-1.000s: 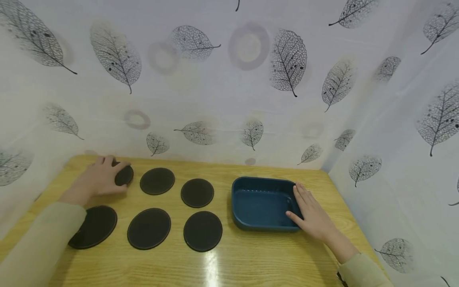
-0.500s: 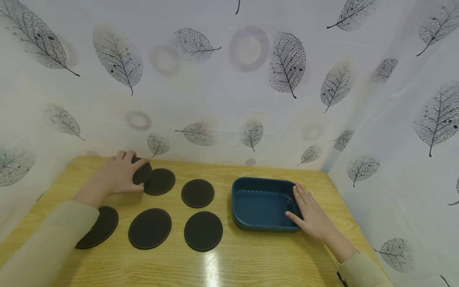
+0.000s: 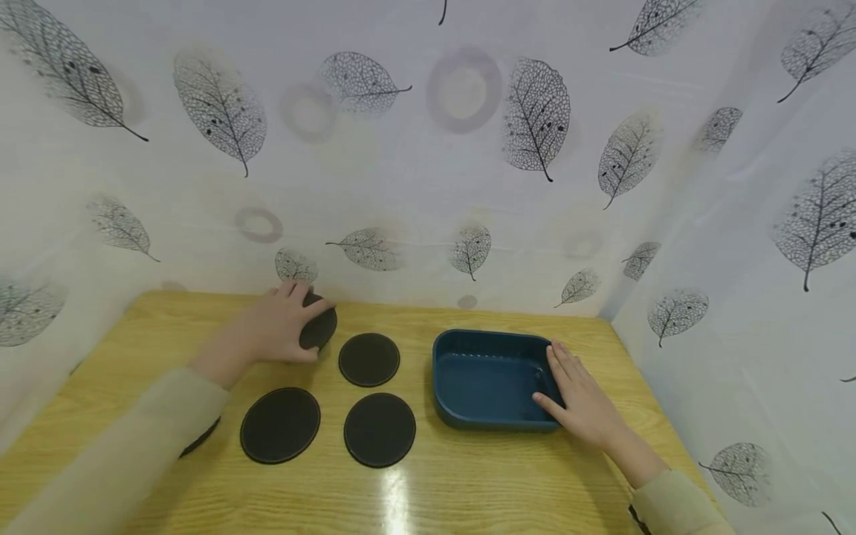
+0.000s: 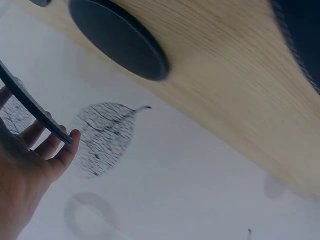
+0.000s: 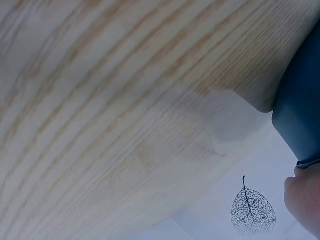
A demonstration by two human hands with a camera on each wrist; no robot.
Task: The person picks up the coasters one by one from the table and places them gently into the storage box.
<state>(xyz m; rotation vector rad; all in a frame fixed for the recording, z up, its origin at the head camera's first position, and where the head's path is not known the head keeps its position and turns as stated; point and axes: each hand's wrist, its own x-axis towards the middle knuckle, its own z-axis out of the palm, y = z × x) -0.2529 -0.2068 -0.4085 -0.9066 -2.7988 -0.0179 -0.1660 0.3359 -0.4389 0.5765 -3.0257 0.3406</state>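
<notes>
My left hand grips a round black coaster by its edges, tilted, over the table's back left part. Seen edge-on in the left wrist view, the held coaster lies between thumb and fingers. Just to its right is another black coaster flat on the wood. Nearer the front lie a coaster and another coaster; my left sleeve mostly covers one more coaster. My right hand rests on the right rim of a blue rectangular box, fingers straight, thumb over the inside.
The wooden table backs onto a pale leaf-printed curtain, which also runs along both sides. In the right wrist view, the box's wall shows at the right edge.
My left hand has moved right with the coaster, from the far back left to where the second back coaster lay; that one no longer shows separately. The right hand and box have stayed put.
</notes>
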